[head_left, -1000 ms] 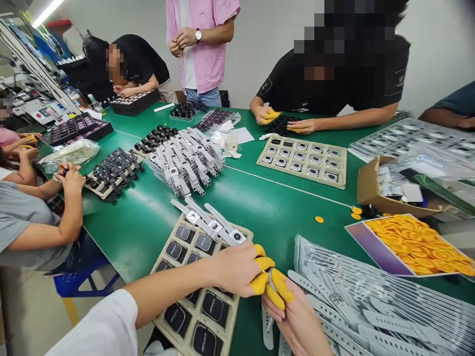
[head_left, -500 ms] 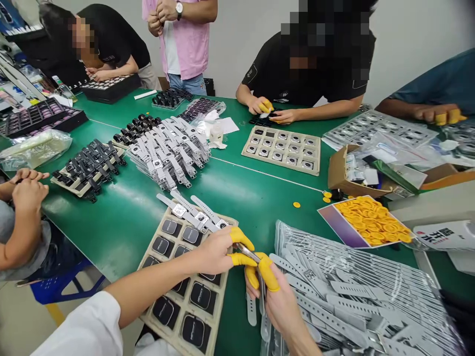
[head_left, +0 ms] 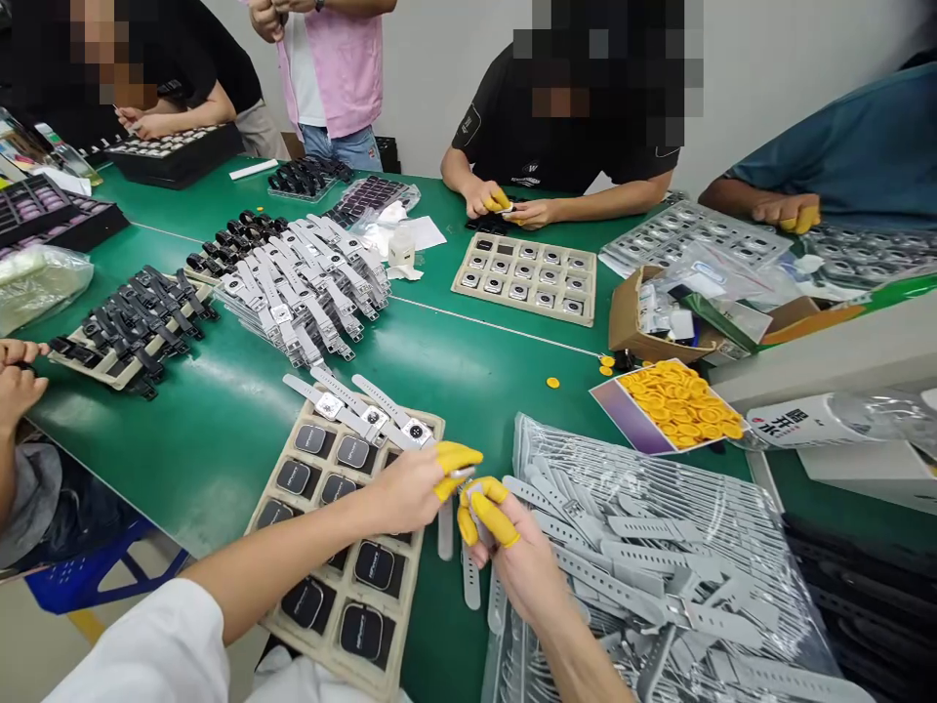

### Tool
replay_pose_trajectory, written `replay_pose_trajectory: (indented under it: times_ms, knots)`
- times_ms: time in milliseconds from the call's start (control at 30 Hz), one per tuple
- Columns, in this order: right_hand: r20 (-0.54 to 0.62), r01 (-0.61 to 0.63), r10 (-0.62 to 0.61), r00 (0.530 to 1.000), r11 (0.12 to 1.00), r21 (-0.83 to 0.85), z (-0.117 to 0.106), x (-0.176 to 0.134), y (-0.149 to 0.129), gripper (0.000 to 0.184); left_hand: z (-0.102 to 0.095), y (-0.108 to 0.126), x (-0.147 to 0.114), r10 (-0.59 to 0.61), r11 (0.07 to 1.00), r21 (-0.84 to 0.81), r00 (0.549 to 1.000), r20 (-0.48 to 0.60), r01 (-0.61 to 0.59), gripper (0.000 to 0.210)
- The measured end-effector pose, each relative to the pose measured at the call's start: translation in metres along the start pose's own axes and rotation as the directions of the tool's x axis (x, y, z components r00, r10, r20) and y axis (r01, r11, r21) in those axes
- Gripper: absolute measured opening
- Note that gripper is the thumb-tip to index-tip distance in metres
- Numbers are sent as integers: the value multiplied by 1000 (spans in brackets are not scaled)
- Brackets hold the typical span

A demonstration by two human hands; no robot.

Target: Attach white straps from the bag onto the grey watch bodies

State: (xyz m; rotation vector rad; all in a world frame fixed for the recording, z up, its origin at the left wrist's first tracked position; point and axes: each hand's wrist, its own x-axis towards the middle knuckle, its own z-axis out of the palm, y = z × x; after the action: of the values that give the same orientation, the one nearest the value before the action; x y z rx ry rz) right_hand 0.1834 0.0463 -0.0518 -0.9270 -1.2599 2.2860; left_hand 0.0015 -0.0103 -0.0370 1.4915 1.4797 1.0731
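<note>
My left hand (head_left: 419, 486), with yellow finger cots, pinches a silver smartwatch (head_left: 461, 473) seen almost edge-on. Close beside it, my right hand (head_left: 521, 555) also wears yellow cots and grips a grey watch strap (head_left: 478, 500); its fingers partly hide where strap and watch meet. Grey strap ends (head_left: 470, 578) show below the hands. Under my left forearm lies a beige tray (head_left: 407, 598) of square black-faced watches (head_left: 366, 633). Across its far edge rest several watches with grey straps (head_left: 375, 420).
Loose grey straps lie on a clear plastic bag (head_left: 688, 459) at the right. Beyond it are yellow finger cots (head_left: 680, 402) on a card and a cardboard box (head_left: 628, 314). Piled grey-strapped watches (head_left: 307, 278) stand farther back. Co-workers sit around the green table (head_left: 439, 351).
The view has shifted slightly, moving the scene left and up. My left fingers have drawn closer together on the watch, and my right fingers have changed their hold on the strap.
</note>
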Motion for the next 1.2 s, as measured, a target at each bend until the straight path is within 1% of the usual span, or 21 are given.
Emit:
replay_pose_trajectory:
  times_ms: [33,67,133,200,267,333,433,500,567,667,733,833,900,967,1067,1133,1200]
  knots:
    - [20,-12,12,1000,1000,10,2,-1,0,39,3,0,-2,72,991,111,996,60,-78,48]
    - [46,-29,28,999,1000,12,3,-2,0,38,4,1,-4,110,974,186,988,111,-129,55]
    - [94,-69,67,993,998,15,5,-2,1,38,2,2,-4,119,949,272,979,163,-160,62]
    - [96,-91,85,992,994,55,6,-1,2,38,-3,2,-3,116,933,316,975,187,-172,61]
    - [54,-89,83,995,989,122,6,1,3,38,-6,2,-2,129,925,330,974,189,-187,57]
    - [13,-78,77,997,982,173,6,1,4,38,-5,1,-3,144,926,325,976,163,-191,55]
    - [2,-73,74,997,972,225,8,1,1,39,-3,3,-4,149,933,310,981,128,-182,54]
    - [10,-84,84,996,960,266,11,0,-4,40,-4,6,-4,141,937,301,980,139,-177,51]
    - [7,-86,88,996,952,292,13,-1,-8,42,-6,11,-4,136,941,283,975,177,-183,47]
    - [-14,-76,84,996,954,291,15,-2,-10,43,-8,17,-3,148,936,286,967,208,-204,44]
    - [-19,-87,96,995,960,266,14,-2,-11,42,-8,19,-2,150,904,367,967,203,-218,42]
    - [-13,-130,136,991,970,206,13,-2,-13,45,-7,20,-1,136,817,524,963,232,-241,36]
    - [4,-160,162,987,971,176,12,-1,-15,47,-7,19,-1,130,785,563,957,258,-258,33]
    - [19,-171,170,985,974,150,11,0,-16,48,-10,19,0,136,798,543,955,262,-263,33]
    - [-2,-143,144,990,985,99,10,1,-17,47,-13,19,1,152,840,472,951,270,-268,35]
    - [-3,-153,155,988,978,143,10,1,-17,46,-13,20,2,158,850,447,945,287,-278,36]
    - [17,-178,180,984,955,238,9,1,-17,46,-11,20,2,162,846,450,942,294,-285,38]
